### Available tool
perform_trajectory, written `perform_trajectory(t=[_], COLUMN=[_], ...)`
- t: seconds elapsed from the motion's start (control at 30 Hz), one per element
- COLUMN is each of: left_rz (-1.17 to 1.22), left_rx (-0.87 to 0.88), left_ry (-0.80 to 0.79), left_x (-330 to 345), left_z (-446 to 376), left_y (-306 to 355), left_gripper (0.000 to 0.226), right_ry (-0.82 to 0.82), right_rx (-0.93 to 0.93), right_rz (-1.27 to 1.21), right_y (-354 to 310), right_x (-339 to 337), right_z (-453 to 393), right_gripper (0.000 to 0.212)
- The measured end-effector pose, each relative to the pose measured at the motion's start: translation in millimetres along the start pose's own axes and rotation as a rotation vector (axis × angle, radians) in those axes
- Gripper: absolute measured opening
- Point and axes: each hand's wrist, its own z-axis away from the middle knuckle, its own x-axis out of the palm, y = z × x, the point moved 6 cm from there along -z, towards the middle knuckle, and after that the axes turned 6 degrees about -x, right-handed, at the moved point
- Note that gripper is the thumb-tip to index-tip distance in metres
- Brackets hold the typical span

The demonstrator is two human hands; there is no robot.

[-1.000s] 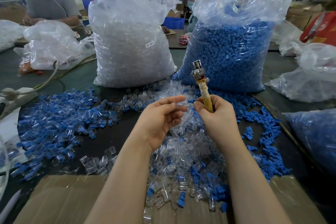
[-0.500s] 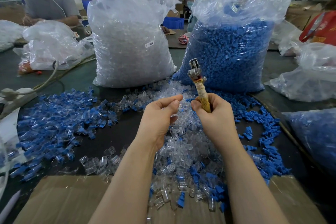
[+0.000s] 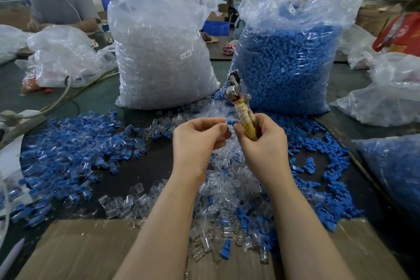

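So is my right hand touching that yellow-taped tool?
Touching. The head view shows the right hand curled round the yellow-taped tool at its handle.

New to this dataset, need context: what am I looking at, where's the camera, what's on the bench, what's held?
No machine: a person works with bare hands. The one view comes from a wide-angle camera worn on the head, looking forward and down. The right hand grips a tool with a yellowish wrapped handle and metal head. A small blue piece shows between that hand and the left hand, whose fingers are curled; who pinches it I cannot tell. On the dark table lie loose blue pieces and clear pieces, cardboard at the near edge. Behind stand a bag of clear pieces and a bag of blue pieces.
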Motion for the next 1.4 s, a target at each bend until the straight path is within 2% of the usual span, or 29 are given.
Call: perform_trajectory(t=[0.17,0.3,0.53,0.67,0.77,0.93,1.1,1.4], left_rz=[-0.141,-0.259,-0.321,-0.200,-0.032,0.078,0.071,0.053], left_rx=[0.131,0.226,0.296,0.247,0.206,0.223,0.244,0.275], left_ry=[0.028,0.047,0.099,0.095,0.084,0.074,0.080,0.051], left_x=[2.5,4.5,1.7,-2.1,-7.7,-16.0,-20.4,-22.7], left_z=[2.1,3.8,4.6,2.7,-0.3,-2.3,-4.5,-5.2], left_y=[6.2,9.7,11.0,9.4,10.8,15.3,16.3,18.5], left_gripper=[0.015,0.018,0.009,0.012,0.012,0.013,0.012,0.014], right_ry=[0.046,0.005,-0.104,-0.227,-0.360,-0.513,-0.569,-0.590], right_rx=[0.008,0.017,0.039,0.140,0.181,0.195,0.202,0.151], right_rz=[0.003,-0.042,-0.176,-0.194,-0.155,-0.059,-0.028,0.027], right_y=[0.2,1.4,-1.6,4.2,13.9,22.0,15.9,12.7], right_x=[-1.0,1.4,3.0,3.2,-0.1,-0.3,2.0,6.3], right_z=[0.5,-0.3,-1.8,-1.4,0.9,5.9,7.8,8.2], right_gripper=[0.016,0.015,0.011,0.002,0.008,0.016,0.034,0.023])
